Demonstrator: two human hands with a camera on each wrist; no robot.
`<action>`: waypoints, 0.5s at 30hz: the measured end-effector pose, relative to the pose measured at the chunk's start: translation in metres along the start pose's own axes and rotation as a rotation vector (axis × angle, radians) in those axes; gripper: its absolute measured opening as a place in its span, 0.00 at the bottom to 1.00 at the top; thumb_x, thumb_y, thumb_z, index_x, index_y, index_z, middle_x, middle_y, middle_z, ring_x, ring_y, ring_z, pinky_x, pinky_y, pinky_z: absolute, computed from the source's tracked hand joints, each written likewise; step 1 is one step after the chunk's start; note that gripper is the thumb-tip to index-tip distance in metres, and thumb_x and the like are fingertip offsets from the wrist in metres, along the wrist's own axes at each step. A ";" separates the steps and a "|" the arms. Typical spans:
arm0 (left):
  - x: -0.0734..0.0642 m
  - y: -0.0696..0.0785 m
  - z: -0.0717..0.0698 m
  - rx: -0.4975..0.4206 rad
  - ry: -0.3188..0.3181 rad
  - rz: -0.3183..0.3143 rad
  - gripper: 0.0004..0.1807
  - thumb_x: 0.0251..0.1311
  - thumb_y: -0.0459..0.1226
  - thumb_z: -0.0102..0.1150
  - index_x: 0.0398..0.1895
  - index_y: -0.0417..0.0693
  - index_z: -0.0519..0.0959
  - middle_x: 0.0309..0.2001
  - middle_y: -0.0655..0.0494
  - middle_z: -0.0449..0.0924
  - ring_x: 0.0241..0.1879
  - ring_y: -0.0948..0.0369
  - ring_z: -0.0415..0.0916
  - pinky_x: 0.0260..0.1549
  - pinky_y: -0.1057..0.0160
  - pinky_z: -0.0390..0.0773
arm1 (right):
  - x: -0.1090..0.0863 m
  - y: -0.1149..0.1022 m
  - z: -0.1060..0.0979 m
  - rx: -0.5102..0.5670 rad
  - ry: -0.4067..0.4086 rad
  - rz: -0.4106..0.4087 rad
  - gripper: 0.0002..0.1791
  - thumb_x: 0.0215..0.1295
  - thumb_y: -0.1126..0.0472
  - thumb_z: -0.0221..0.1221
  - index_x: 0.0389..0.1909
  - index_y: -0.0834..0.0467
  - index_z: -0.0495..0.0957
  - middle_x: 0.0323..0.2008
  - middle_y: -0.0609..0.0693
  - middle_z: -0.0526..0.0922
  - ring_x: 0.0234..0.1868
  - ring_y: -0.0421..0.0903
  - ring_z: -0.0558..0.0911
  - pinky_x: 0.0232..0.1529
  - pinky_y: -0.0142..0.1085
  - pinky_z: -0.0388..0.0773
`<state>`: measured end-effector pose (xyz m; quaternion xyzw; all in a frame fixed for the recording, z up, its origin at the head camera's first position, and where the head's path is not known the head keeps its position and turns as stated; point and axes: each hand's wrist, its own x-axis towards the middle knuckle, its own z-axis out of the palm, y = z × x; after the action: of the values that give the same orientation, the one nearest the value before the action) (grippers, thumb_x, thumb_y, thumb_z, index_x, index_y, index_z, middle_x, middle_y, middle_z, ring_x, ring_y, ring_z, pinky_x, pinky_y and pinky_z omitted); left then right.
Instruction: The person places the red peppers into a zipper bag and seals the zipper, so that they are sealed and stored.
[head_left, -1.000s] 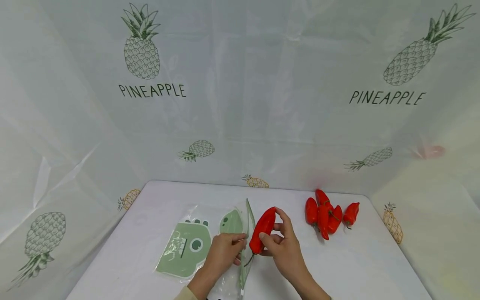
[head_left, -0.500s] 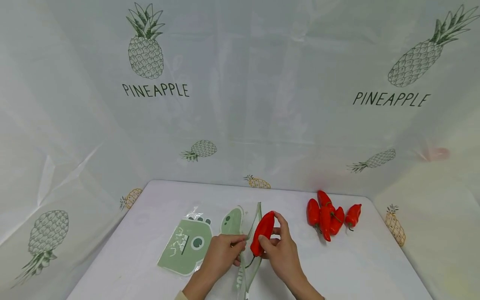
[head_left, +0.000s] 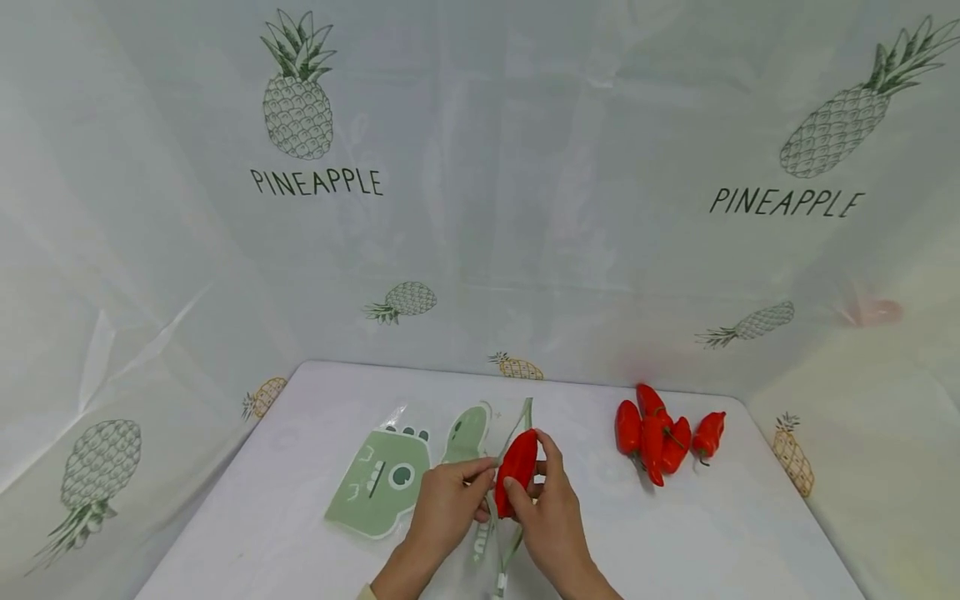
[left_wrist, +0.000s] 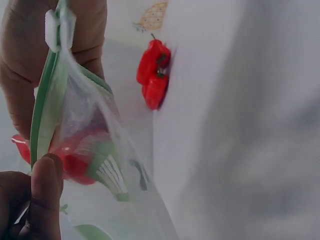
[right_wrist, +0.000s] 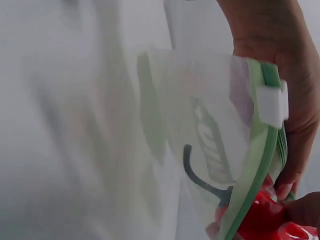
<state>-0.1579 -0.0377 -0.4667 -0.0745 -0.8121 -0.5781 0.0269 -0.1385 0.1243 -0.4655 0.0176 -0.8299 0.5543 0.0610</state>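
Shown only in the right wrist view: thin, dark, curved stem [right_wrist: 197, 181], visible through the printed film of a clear plastic zip bag with green artwork [right_wrist: 215, 135]; small white plastic slider [right_wrist: 270, 106], large in the foreground on a green zip strip [right_wrist: 255, 180]. Shown in the head view: glossy, elongated red pepper [head_left: 517, 473] at the bag's mouth, above a white table [head_left: 660, 533], with body nearly whole but stem out of sight. Shown in the left wrist view: same pepper, partly veiled by film, with one red end projecting past the strip.

On the table, toward the right: overlapping cluster of glossy red peppers [head_left: 652, 446], with a single red pepper [head_left: 708, 435] just beside. Toward the left: flat green bag with a one-eyed cartoon face [head_left: 378, 492]. Behind: pale sheeting printed with pineapples [head_left: 525, 125]. In the way: strip across part of the pepper in the right wrist view; pepper and fingers over much of the bag's opening in the head view.

Pose: forearms converging from the lower edge. Left hand [head_left: 450, 496], thumb and fingers pinched together on the bag's edge. Right hand [head_left: 551, 508], clamped on the pepper, thumb along the near face, bent forefinger at the upper end.
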 end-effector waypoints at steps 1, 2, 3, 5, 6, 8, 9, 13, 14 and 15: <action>0.000 0.001 0.000 -0.004 0.010 0.002 0.12 0.72 0.36 0.66 0.54 0.45 0.89 0.28 0.59 0.88 0.15 0.65 0.81 0.21 0.69 0.86 | -0.001 -0.001 0.000 -0.013 -0.005 -0.008 0.45 0.71 0.61 0.68 0.81 0.50 0.53 0.52 0.60 0.78 0.38 0.45 0.82 0.31 0.31 0.89; 0.000 0.002 0.000 -0.015 0.017 0.004 0.12 0.72 0.35 0.65 0.54 0.45 0.89 0.27 0.58 0.88 0.15 0.65 0.81 0.21 0.69 0.86 | -0.001 -0.001 0.001 -0.033 -0.010 -0.017 0.45 0.71 0.61 0.68 0.81 0.51 0.53 0.52 0.60 0.78 0.37 0.45 0.82 0.31 0.31 0.89; 0.000 0.003 -0.001 -0.025 0.026 0.005 0.12 0.72 0.35 0.65 0.54 0.45 0.89 0.28 0.57 0.88 0.16 0.65 0.81 0.21 0.69 0.86 | -0.002 -0.002 0.001 -0.054 -0.018 -0.027 0.45 0.71 0.60 0.68 0.81 0.51 0.53 0.52 0.60 0.79 0.37 0.45 0.82 0.31 0.31 0.89; 0.001 0.005 -0.002 -0.034 0.039 0.015 0.12 0.72 0.35 0.65 0.54 0.45 0.89 0.30 0.55 0.90 0.16 0.64 0.82 0.22 0.69 0.86 | -0.002 -0.002 0.001 -0.088 -0.042 -0.042 0.45 0.71 0.60 0.68 0.81 0.52 0.54 0.52 0.60 0.79 0.38 0.45 0.83 0.31 0.31 0.89; 0.001 0.006 -0.003 -0.039 0.043 0.021 0.12 0.72 0.36 0.65 0.55 0.44 0.89 0.31 0.54 0.90 0.17 0.64 0.82 0.23 0.69 0.87 | -0.002 -0.002 0.000 -0.101 -0.056 -0.049 0.44 0.71 0.59 0.68 0.81 0.53 0.54 0.52 0.60 0.79 0.38 0.45 0.84 0.31 0.32 0.89; 0.002 0.008 -0.005 -0.049 0.048 0.029 0.13 0.73 0.37 0.65 0.55 0.45 0.89 0.33 0.52 0.91 0.18 0.64 0.83 0.24 0.69 0.87 | -0.001 -0.002 0.000 -0.127 -0.083 -0.059 0.45 0.70 0.59 0.68 0.81 0.54 0.54 0.51 0.60 0.79 0.39 0.46 0.84 0.31 0.34 0.90; 0.002 0.009 -0.007 -0.051 0.051 0.031 0.13 0.73 0.37 0.65 0.55 0.45 0.89 0.34 0.52 0.91 0.18 0.64 0.83 0.24 0.69 0.87 | 0.000 -0.001 -0.001 -0.137 -0.093 -0.059 0.44 0.71 0.59 0.68 0.81 0.55 0.54 0.51 0.60 0.79 0.39 0.46 0.85 0.31 0.34 0.90; 0.001 0.013 -0.011 -0.067 0.046 0.016 0.12 0.74 0.36 0.63 0.54 0.45 0.89 0.34 0.52 0.90 0.19 0.63 0.84 0.24 0.68 0.88 | 0.007 0.000 -0.004 -0.147 -0.105 -0.042 0.45 0.70 0.60 0.68 0.81 0.57 0.54 0.50 0.61 0.79 0.37 0.45 0.86 0.27 0.32 0.89; 0.001 0.014 -0.012 -0.075 0.040 0.008 0.12 0.73 0.36 0.63 0.54 0.45 0.89 0.34 0.53 0.90 0.19 0.62 0.84 0.24 0.67 0.88 | 0.009 0.000 -0.005 -0.146 -0.101 -0.039 0.45 0.71 0.60 0.68 0.81 0.57 0.53 0.50 0.62 0.79 0.37 0.45 0.86 0.26 0.32 0.88; 0.000 0.015 -0.013 -0.078 0.029 -0.001 0.12 0.73 0.36 0.63 0.53 0.44 0.89 0.34 0.53 0.90 0.19 0.62 0.84 0.24 0.67 0.88 | 0.012 0.000 -0.006 -0.143 -0.092 -0.037 0.45 0.70 0.61 0.68 0.81 0.58 0.53 0.50 0.63 0.79 0.36 0.45 0.86 0.25 0.31 0.88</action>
<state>-0.1559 -0.0452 -0.4487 -0.0665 -0.7887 -0.6102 0.0354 -0.1495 0.1304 -0.4618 0.0540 -0.8687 0.4912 0.0339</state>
